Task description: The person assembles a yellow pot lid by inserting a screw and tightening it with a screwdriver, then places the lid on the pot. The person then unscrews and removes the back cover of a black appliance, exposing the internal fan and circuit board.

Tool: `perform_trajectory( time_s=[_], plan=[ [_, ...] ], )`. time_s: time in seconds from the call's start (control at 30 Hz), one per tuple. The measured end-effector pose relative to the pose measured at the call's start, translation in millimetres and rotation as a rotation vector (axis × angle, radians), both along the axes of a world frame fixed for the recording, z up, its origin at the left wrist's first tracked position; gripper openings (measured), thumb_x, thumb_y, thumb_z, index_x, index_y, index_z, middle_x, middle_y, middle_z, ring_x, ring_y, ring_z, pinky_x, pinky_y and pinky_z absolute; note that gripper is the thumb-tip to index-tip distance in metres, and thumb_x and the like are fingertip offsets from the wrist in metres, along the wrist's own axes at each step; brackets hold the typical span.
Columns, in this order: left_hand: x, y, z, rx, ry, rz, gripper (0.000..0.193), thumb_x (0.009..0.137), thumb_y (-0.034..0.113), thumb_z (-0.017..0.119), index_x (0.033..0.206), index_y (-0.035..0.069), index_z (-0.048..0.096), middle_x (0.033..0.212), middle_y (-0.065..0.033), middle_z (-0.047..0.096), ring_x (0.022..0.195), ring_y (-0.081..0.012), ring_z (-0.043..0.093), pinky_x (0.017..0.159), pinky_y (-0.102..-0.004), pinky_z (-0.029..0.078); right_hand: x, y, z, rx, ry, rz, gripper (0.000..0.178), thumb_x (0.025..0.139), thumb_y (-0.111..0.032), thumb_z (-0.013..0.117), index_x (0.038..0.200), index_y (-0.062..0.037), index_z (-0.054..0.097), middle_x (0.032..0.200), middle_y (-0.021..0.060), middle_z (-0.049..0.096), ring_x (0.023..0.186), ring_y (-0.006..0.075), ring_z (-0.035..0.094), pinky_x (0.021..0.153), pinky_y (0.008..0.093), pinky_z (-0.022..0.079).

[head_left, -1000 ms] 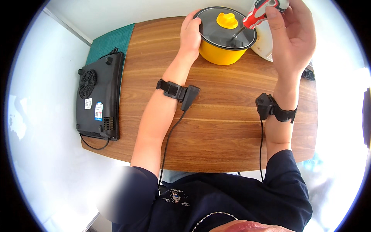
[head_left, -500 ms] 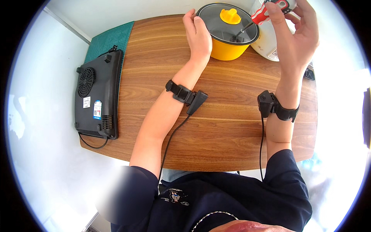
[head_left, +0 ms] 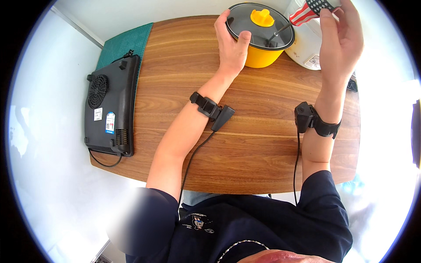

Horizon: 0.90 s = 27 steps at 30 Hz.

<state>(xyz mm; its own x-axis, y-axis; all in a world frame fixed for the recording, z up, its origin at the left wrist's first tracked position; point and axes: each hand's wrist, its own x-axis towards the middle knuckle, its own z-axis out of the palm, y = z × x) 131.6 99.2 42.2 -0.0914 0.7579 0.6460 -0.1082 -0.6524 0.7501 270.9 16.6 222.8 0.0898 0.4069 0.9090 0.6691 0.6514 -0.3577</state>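
Observation:
At the far side of the table stands a yellow pot [head_left: 262,58] with a dark glass lid [head_left: 240,23] and a yellow lid knob [head_left: 262,18]. My left hand [head_left: 231,50] cups the pot's left side, fingers along the rim and thumb reaching round the front. In my right hand [head_left: 341,48] is a screwdriver [head_left: 304,15] with a stars-and-stripes handle, held tilted. Its metal shaft points down and left over the right part of the lid. Whether the tip touches the glass is hard to tell, as a reflection blends with it.
A white rounded appliance [head_left: 305,48] stands right behind the pot. To the left, a black induction cooker [head_left: 109,118] lies underside up, partly on a green cutting mat [head_left: 127,40]. Cables run from the black wrist straps on both my forearms across the wooden table [head_left: 245,153].
My left thumb has swung away from the fingers toward the pot's front. The screwdriver handle has turned in my right hand, and that hand has shifted slightly right.

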Motion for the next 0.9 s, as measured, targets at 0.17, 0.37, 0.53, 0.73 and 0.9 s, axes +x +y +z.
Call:
perform_trajectory(
  time_s=[0.17, 0.37, 0.53, 0.73, 0.9],
  plan=[
    [6, 4, -3, -0.038, 0.009, 0.062, 0.095, 0.093, 0.069, 0.062, 0.146, -0.003, 0.031, 0.139, -0.0214, 0.037, 0.129, -0.0361, 0.042, 0.113, -0.0491, 0.034, 10, -10, 8, -0.095, -0.086, 0.083, 0.04, 0.097, 0.004, 0.06, 0.137, 0.0022, 0.057, 0.12, 0.0088, 0.065, 0.103, 0.0148, 0.063, 0.091, 0.0318, 0.054],
    [7, 5, -6, -0.031, 0.042, 0.12, 0.092, 0.094, 0.066, 0.063, 0.145, -0.003, 0.03, 0.139, -0.0226, 0.035, 0.13, -0.037, 0.038, 0.113, -0.0515, 0.033, 9, 15, -13, -0.027, 0.185, 0.231, 0.039, 0.097, 0.003, 0.063, 0.135, 0.0009, 0.058, 0.116, 0.0066, 0.065, 0.1, 0.0129, 0.064, 0.088, 0.0309, 0.054],
    [-5, 9, -13, 0.09, 0.137, 0.15, 0.111, 0.086, 0.078, 0.065, 0.15, -0.004, 0.024, 0.144, -0.0236, 0.032, 0.135, -0.0381, 0.036, 0.115, -0.0519, 0.031, 1, 1, -6, -0.164, 0.033, 0.054, 0.042, 0.098, 0.003, 0.062, 0.139, 0.0008, 0.055, 0.123, 0.0082, 0.064, 0.1, 0.0128, 0.063, 0.089, 0.03, 0.054],
    [-8, 9, -6, 0.056, 0.208, 0.163, 0.131, 0.077, 0.078, 0.074, 0.159, -0.005, 0.013, 0.151, -0.0245, 0.032, 0.144, -0.0377, 0.033, 0.12, -0.0503, 0.031, 13, 24, -19, 0.009, 0.119, 0.261, 0.041, 0.097, 0.002, 0.064, 0.137, -0.0004, 0.057, 0.119, 0.007, 0.065, 0.101, 0.0136, 0.063, 0.087, 0.0312, 0.055],
    [-11, 7, 2, 0.074, 0.105, 0.025, 0.113, 0.089, 0.056, 0.075, 0.161, -0.003, 0.011, 0.154, -0.0197, 0.039, 0.142, -0.029, 0.041, 0.118, -0.0407, 0.036, -10, 0, -4, -0.109, 0.033, -0.018, 0.041, 0.098, 0.003, 0.06, 0.139, -0.0005, 0.055, 0.123, 0.0097, 0.063, 0.102, 0.0146, 0.063, 0.09, 0.0319, 0.055]
  ],
)
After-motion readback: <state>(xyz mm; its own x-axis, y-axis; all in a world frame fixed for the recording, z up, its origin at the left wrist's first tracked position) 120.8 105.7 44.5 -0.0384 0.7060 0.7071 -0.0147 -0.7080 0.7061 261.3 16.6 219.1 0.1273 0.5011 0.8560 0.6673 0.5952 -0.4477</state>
